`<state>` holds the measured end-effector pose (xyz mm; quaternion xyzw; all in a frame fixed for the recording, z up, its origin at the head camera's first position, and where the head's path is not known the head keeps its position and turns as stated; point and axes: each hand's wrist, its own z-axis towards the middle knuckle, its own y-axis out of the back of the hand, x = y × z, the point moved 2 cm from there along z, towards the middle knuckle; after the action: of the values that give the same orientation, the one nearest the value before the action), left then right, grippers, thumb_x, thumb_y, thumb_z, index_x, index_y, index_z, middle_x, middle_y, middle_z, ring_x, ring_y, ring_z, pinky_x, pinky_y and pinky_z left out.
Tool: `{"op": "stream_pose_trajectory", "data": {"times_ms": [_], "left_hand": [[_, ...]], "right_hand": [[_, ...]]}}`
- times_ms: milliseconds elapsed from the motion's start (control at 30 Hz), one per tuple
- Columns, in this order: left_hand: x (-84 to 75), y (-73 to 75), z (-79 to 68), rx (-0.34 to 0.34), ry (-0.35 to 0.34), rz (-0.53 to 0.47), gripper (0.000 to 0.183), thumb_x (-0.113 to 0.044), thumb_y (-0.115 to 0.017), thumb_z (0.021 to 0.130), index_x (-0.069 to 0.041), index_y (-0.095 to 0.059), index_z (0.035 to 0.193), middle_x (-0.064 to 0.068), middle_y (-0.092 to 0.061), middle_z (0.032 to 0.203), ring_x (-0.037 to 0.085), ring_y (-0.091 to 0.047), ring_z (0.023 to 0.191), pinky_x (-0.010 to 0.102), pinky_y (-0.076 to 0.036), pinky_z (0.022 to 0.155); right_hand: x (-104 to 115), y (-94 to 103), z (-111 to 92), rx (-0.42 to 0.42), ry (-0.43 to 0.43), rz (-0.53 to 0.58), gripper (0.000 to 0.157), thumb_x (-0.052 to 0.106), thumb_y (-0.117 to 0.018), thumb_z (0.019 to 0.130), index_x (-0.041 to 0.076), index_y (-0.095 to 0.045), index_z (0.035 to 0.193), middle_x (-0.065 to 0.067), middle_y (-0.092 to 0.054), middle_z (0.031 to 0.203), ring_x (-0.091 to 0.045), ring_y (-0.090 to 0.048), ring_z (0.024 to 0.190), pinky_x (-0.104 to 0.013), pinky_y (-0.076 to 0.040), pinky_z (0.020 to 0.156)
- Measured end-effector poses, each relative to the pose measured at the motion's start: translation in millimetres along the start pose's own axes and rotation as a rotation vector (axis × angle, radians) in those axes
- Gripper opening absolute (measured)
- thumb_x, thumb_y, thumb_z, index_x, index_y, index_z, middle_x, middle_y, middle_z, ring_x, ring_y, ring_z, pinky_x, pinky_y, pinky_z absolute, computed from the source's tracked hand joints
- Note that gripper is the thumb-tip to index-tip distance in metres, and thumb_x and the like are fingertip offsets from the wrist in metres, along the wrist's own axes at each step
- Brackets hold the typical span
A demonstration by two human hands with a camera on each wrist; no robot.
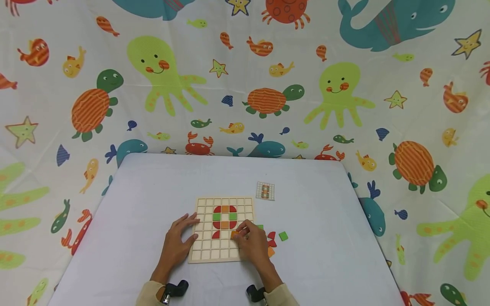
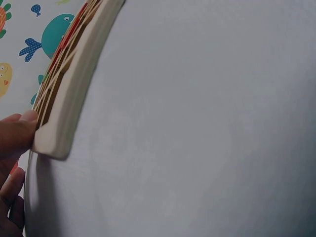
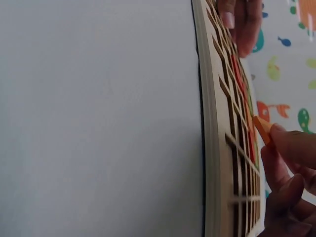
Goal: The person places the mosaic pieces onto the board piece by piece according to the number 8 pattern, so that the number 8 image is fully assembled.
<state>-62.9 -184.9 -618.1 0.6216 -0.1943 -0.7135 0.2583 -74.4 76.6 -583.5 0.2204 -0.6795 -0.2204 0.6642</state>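
Observation:
A pale wooden grid board lies on the white table, with red, green and orange tiles in several of its middle cells. One red tile sits alone in the row below that group. My left hand rests along the board's left edge, fingers spread; its thumb touches the board near a corner in the left wrist view. Over the board's right side, my right hand pinches an orange tile between thumb and fingertips. The tile is tilted above the cells and partly hidden by the fingers.
Right of the board lie loose pieces: red tiles, a green tile, another green tile and an orange one partly behind the hand. A small pattern card lies beyond the board. A sea-animal curtain hangs behind the table.

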Motion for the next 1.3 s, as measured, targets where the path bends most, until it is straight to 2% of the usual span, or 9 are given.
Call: {"op": "stream_pose_trajectory", "data": {"times_ms": [133,333,600,733,967,1133,1300], "left_hand": [[1.1,0.2,0.2,0.002,0.0,0.0,0.052,0.003,-0.08,0.088,-0.015,-0.07,0.136,0.009,-0.06,0.157,0.04,-0.041,0.155,0.071,-0.03,0.123],[1.9,0.2,1.2,0.008,0.002,0.015,0.05,0.0,-0.08,0.09,-0.015,-0.07,0.137,0.009,-0.06,0.157,0.04,-0.041,0.154,0.071,-0.032,0.122],[0.6,1.8,0.5,-0.004,-0.001,0.006,0.051,0.003,-0.079,0.089,-0.014,-0.07,0.136,0.009,-0.06,0.157,0.04,-0.041,0.154,0.071,-0.03,0.122],[0.2,0.7,-0.3,-0.006,-0.01,0.004,0.052,0.004,-0.079,0.089,-0.015,-0.07,0.136,0.009,-0.06,0.156,0.041,-0.041,0.154,0.072,-0.031,0.122],[0.3,-0.5,0.5,-0.006,-0.014,0.01,0.051,0.001,-0.08,0.089,-0.016,-0.071,0.136,0.009,-0.06,0.156,0.041,-0.042,0.154,0.073,-0.032,0.121],[1.1,-0.6,0.7,-0.01,-0.015,0.012,0.051,0.001,-0.08,0.089,-0.016,-0.07,0.136,0.01,-0.06,0.156,0.04,-0.042,0.153,0.072,-0.032,0.12],[1.1,-0.8,0.2,-0.012,-0.016,0.01,0.051,0.002,-0.08,0.088,-0.016,-0.071,0.136,0.01,-0.061,0.156,0.04,-0.042,0.153,0.072,-0.032,0.12]], "right_hand": [[6,-16.0,4,0.028,0.01,-0.042,0.018,0.018,-0.087,0.088,0.023,-0.07,0.093,0.01,-0.065,0.074,-0.003,-0.053,0.066,-0.021,-0.039,0.052],[13,-32.2,8,0.008,0.001,-0.143,0.016,0.023,-0.087,0.089,0.023,-0.071,0.093,0.013,-0.057,0.071,-0.002,-0.048,0.065,-0.022,-0.036,0.055],[20,-33.8,6,0.006,0.026,-0.164,0.014,0.024,-0.086,0.09,0.022,-0.072,0.093,0.012,-0.055,0.074,-0.003,-0.047,0.069,-0.023,-0.036,0.059],[16,-29.8,4,0.016,0.041,-0.126,0.015,0.023,-0.087,0.089,0.022,-0.074,0.096,0.012,-0.059,0.076,-0.002,-0.049,0.07,-0.022,-0.037,0.059],[-3,-6.3,4,-0.038,0.014,-0.059,0.019,0.015,-0.089,0.085,0.022,-0.076,0.098,0.01,-0.067,0.078,-0.004,-0.051,0.068,-0.021,-0.039,0.056],[-20,24.5,4,-0.118,-0.035,-0.077,0.023,0.008,-0.089,0.081,0.022,-0.077,0.096,0.009,-0.068,0.078,-0.004,-0.05,0.064,-0.023,-0.037,0.052],[-39,55.1,0,-0.138,-0.128,-0.137,0.023,0.006,-0.086,0.084,0.021,-0.078,0.1,0.006,-0.065,0.082,-0.01,-0.053,0.072,-0.025,-0.042,0.058]]}}
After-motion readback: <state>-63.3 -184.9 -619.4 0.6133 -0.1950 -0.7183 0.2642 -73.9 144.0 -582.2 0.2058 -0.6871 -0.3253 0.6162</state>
